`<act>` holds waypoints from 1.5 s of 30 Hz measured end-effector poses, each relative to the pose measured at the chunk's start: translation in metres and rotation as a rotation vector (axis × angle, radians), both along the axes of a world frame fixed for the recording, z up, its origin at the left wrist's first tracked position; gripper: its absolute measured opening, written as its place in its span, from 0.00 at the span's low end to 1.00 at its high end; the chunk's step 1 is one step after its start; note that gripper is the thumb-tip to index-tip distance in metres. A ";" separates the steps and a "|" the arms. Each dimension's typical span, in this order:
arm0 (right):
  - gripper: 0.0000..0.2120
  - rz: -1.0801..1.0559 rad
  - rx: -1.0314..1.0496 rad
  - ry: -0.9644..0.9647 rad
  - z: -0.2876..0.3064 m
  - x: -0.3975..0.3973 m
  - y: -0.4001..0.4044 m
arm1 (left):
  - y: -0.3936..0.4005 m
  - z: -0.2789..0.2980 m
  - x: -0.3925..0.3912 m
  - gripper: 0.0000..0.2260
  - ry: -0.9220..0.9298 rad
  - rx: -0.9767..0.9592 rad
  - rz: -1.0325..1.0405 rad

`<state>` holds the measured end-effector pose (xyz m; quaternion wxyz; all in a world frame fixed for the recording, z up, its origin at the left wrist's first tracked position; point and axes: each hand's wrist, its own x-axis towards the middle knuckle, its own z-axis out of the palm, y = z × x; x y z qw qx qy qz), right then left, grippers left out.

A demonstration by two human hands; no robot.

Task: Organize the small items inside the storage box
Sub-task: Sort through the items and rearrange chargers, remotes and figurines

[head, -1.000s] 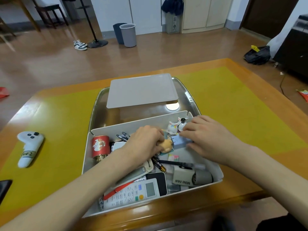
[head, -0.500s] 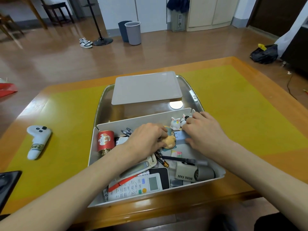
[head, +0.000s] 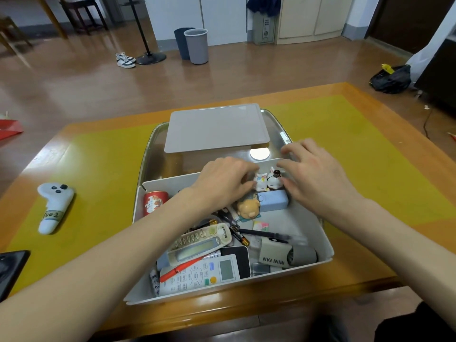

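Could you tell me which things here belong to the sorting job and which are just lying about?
Part of the job:
storage box
two white figurines
blue block
remote controls
mini fan
red tin

Lying about:
white controller
grey lid
bins
shoes

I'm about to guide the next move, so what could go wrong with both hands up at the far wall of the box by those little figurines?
1. The two small white figurines stand close together between the left hand and right hand; a nudge could tip them onto the blue block.
2. The left forearm lies over the remotes; pulling back may drag them.
3. The box reaches the table's near edge; pushing it could slide it off.
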<state>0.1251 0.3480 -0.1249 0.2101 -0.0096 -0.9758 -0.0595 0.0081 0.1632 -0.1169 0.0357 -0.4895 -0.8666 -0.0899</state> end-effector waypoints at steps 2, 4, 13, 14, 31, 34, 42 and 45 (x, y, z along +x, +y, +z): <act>0.09 -0.034 -0.019 -0.023 -0.002 -0.003 0.005 | 0.011 0.000 -0.002 0.11 0.048 -0.021 0.019; 0.10 -0.076 -0.052 -0.075 -0.006 -0.008 0.005 | 0.020 0.000 -0.004 0.11 0.067 -0.017 0.029; 0.07 -0.107 -0.348 -0.157 -0.009 -0.028 0.012 | 0.029 -0.008 -0.006 0.11 0.099 -0.022 0.062; 0.07 -0.108 -0.360 -0.168 -0.009 -0.030 0.012 | 0.028 -0.006 -0.005 0.11 0.083 -0.022 0.056; 0.10 0.271 -0.422 -0.350 0.021 0.000 -0.067 | -0.150 0.004 0.032 0.22 -0.180 -0.220 0.071; 0.20 0.404 -0.406 -0.575 0.015 -0.007 -0.086 | -0.155 -0.010 0.042 0.23 -0.173 -0.242 0.017; 0.33 0.492 -0.362 -0.693 0.000 -0.014 -0.104 | -0.162 -0.010 0.046 0.19 -0.395 -0.089 -0.036; 0.25 0.506 -0.310 -0.673 -0.002 -0.009 -0.115 | -0.161 -0.009 0.044 0.23 -0.503 -0.050 -0.049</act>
